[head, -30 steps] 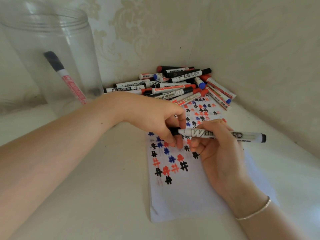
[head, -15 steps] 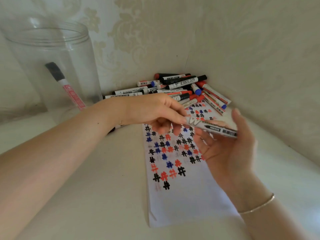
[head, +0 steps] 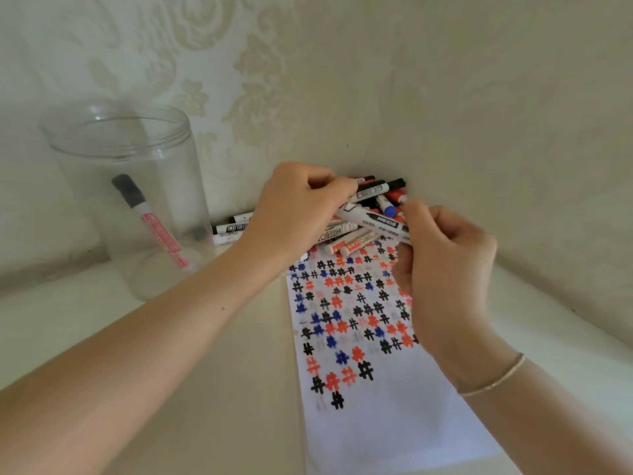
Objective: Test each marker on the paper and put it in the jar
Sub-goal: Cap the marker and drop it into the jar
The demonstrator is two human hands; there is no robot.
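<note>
A white whiteboard marker (head: 375, 221) is held between both hands above the far end of the paper (head: 359, 337). My left hand (head: 294, 210) pinches its left end and my right hand (head: 445, 262) grips its right end with curled fingers. The paper is a white strip covered in black, red and blue hash marks. A pile of markers (head: 373, 197) lies in the corner behind the hands, partly hidden by them. The clear jar (head: 85, 138) stands at the left with one red-labelled, black-capped marker (head: 150, 221) leaning inside.
The work surface is a pale table (head: 205, 389) set into a corner of two patterned walls (head: 479, 114). A few markers (head: 229, 228) lie between the jar and my left hand. A thin bracelet (head: 493, 382) circles my right wrist.
Both hands have lifted the marker up and away from me, toward the pile. My right hand, open half a second ago, now curls round the marker's right end. The camera tilted up.
</note>
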